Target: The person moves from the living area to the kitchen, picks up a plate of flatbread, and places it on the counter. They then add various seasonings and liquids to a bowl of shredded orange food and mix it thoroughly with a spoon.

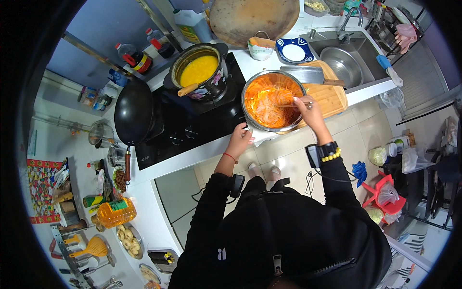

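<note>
A steel bowl [303, 86] of shredded orange vegetable, apparently carrot, with paler strands [269, 108] stands at the counter's front edge, partly over a wooden cutting board [330, 97]. My right hand [309, 110] grips chopsticks [285, 106] at the bowl's right side, their tips among the shreds. At the bowl's lower left, my left hand [240, 139] is by the counter edge, fingers bent near something small and white. Whether it holds that is unclear. Behind the bowl, a cleaver [303, 74] lies across the board, its wooden handle pointing right.
On the black cooktop [213, 124] stand a flowered pot [213, 85] of yellow food and a black wok [133, 112]. A blue-rimmed plate [295, 50] lies behind the board. The sink [373, 54] holds a metal basin [341, 65]. An oil bottle [117, 212] lies on the left counter.
</note>
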Tool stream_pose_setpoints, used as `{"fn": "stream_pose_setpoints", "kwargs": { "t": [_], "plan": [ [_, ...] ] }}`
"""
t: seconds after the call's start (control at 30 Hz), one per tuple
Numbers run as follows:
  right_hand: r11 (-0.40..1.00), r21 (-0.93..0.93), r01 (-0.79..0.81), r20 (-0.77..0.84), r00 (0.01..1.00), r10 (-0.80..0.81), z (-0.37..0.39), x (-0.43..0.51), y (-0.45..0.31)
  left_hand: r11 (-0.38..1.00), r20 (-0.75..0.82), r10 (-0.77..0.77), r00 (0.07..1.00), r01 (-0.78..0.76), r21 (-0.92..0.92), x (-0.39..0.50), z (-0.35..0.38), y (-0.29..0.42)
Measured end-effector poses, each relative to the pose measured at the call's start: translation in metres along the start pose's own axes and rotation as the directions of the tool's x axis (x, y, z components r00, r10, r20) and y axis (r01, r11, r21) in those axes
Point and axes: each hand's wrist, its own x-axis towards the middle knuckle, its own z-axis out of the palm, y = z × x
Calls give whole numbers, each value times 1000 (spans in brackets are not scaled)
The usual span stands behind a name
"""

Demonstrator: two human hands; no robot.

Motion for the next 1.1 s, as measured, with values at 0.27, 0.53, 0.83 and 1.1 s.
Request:
{"fn": "stream_pose_setpoints", "kwargs": {
  "t": [0.27,0.53,0.83,1.1],
  "plan": [
    [979,-159,125,-32,991,-132,-4,12,4,994,-57,-56,997,51,-92,50,12,17],
    [973,-118,196,295,943,-154,42,12,-37,964,57,-169,984,177,-201,48,11,35],
    [955,3,296,438,858,-268,43,0,-28,956,91,-128,988,147,-254,47,11,33],
    [966,-141,216,-13,975,-220,18,40,-6,956,81,-137,987,153,-249,46,13,31]
  ]
}}
